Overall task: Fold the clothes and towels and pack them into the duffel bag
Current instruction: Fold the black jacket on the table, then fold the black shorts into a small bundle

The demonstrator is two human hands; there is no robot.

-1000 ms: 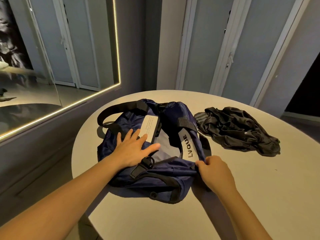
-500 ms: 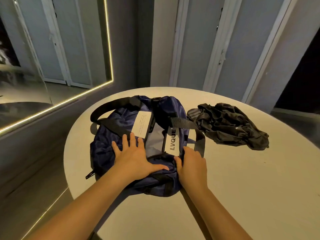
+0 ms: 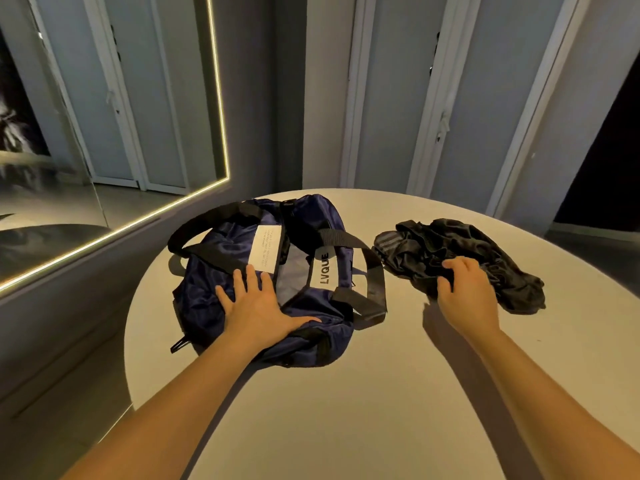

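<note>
Left on tabletop (image 3: pixel 346 410): left hand (image 3: pixel 258 306) flat on bag (image 3: pixel 207 296), grip open.
Right: right hand (image 3: pixel 467 292), grip closed on clothes (image 3: pixel 433 244).
Advice: lift clothes clear, spread flat before folding.

The person's left hand (image 3: pixel 258 306) and right hand (image 3: pixel 464 292) are bare. Behind the hands, both forearms are uncovered from the wrists back to the lower edge of view. They are slender, widening toward the elbows.
</note>
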